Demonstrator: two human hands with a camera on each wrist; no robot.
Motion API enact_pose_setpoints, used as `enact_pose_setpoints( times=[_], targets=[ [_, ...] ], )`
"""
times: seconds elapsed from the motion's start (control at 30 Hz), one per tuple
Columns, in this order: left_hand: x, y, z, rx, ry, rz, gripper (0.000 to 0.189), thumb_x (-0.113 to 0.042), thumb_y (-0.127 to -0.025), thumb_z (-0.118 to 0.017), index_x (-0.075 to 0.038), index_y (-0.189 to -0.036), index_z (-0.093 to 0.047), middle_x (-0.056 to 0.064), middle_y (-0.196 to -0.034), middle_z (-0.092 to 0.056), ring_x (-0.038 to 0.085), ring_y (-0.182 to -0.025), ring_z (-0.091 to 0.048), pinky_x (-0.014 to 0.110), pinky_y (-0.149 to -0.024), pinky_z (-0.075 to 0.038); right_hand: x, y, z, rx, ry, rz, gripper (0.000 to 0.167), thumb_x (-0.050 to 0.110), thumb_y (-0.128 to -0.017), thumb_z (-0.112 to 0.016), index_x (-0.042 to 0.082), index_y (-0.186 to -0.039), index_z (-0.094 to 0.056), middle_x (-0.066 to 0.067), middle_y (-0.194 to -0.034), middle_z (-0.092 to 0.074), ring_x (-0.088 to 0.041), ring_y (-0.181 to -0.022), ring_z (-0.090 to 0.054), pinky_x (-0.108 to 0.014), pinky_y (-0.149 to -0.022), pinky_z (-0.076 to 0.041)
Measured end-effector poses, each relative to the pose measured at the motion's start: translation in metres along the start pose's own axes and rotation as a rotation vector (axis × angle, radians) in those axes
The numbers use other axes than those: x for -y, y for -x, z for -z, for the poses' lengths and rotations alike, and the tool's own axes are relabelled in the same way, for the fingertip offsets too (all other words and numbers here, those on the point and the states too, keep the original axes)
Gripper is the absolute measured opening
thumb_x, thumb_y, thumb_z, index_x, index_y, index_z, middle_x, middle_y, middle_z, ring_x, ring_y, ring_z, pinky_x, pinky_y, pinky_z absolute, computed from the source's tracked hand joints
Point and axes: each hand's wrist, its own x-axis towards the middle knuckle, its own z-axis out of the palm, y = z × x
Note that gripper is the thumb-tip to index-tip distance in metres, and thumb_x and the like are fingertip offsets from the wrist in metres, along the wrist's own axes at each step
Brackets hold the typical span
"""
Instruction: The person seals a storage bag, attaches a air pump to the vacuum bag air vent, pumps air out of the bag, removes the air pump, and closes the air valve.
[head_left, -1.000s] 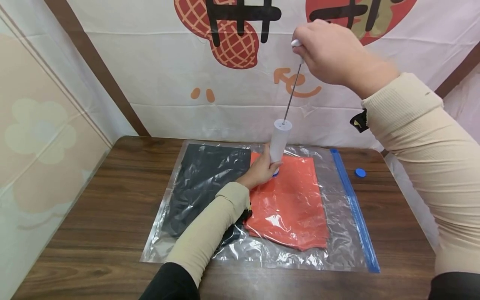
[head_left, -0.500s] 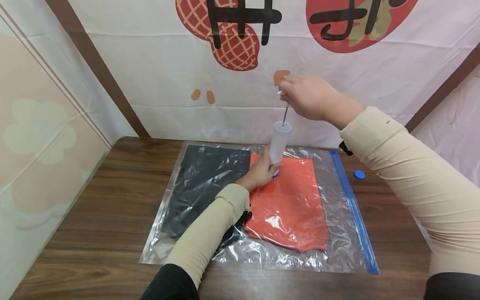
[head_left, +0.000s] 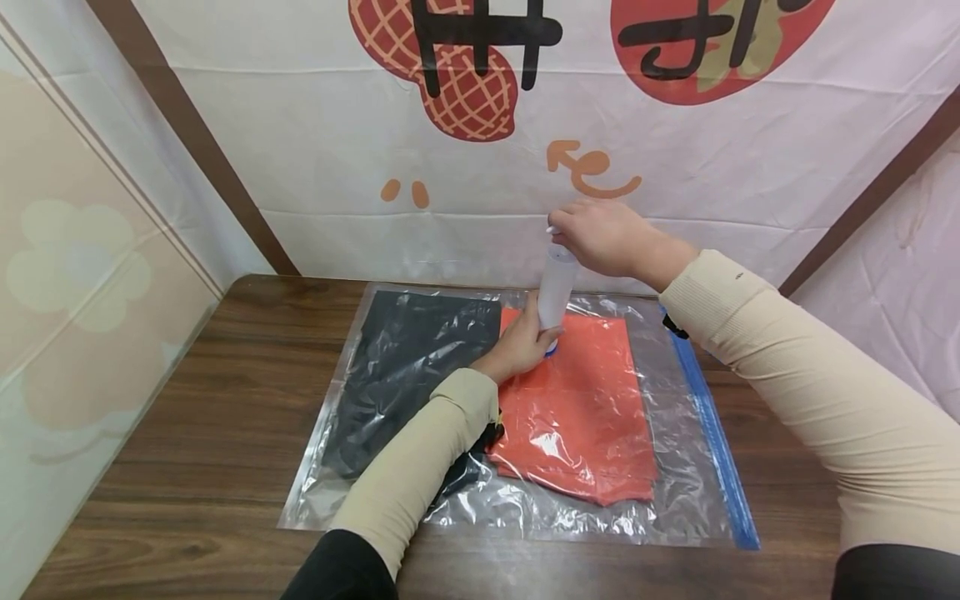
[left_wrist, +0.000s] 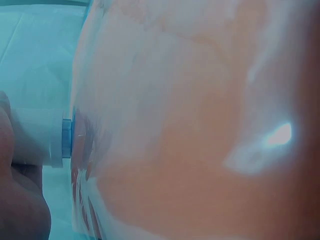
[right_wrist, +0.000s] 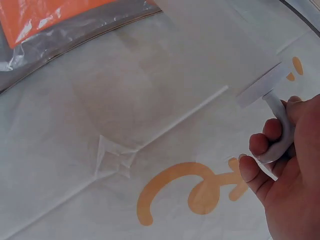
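clear bag (head_left: 682, 442) holds dark cloth (head_left: 423, 358) and orange cloth (head_left: 581, 400).

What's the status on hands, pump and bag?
Left hand grips pump barrel, base against blue fitting on clear bag. Right hand grips pump handle, close to barrel top. Orange bundle, dark bundle inside. No obstruction visible.

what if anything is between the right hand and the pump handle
Nothing visible: the right hand grips the pump handle directly. The left hand holds the pump cylinder near its lower end, out of the way.
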Motion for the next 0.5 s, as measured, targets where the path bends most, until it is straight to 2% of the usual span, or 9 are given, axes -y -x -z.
enact_pose_setpoints(
  times=[0.3,0.5],
  targets=[
    [0.000,0.000,0.000,0.007,0.018,0.007,0.066,-0.020,-0.104,-0.060,-0.006,-0.151,-0.016,0.020,-0.134,-0.048,0.033,-0.123,-0.053,0.051,-0.107,-0.042,-0.004,0.000,0.006,-0.019,-0.016,0.000,0.009,0.012,-0.103,-0.060,0.003,-0.104,-0.061,-0.014,-0.096,-0.067,-0.032,-0.089,-0.064,-0.047,-0.079,-0.054],
    [-0.002,0.000,0.000,0.003,0.002,0.012,0.066,-0.021,-0.104,-0.060,-0.006,-0.151,-0.016,0.020,-0.135,-0.049,0.033,-0.124,-0.053,0.050,-0.108,-0.042,-0.010,0.000,0.036,-0.063,-0.017,-0.013,0.009,0.009,-0.103,-0.056,0.001,-0.103,-0.059,-0.016,-0.094,-0.063,-0.034,-0.089,-0.060,-0.049,-0.076,-0.052]
  ],
)
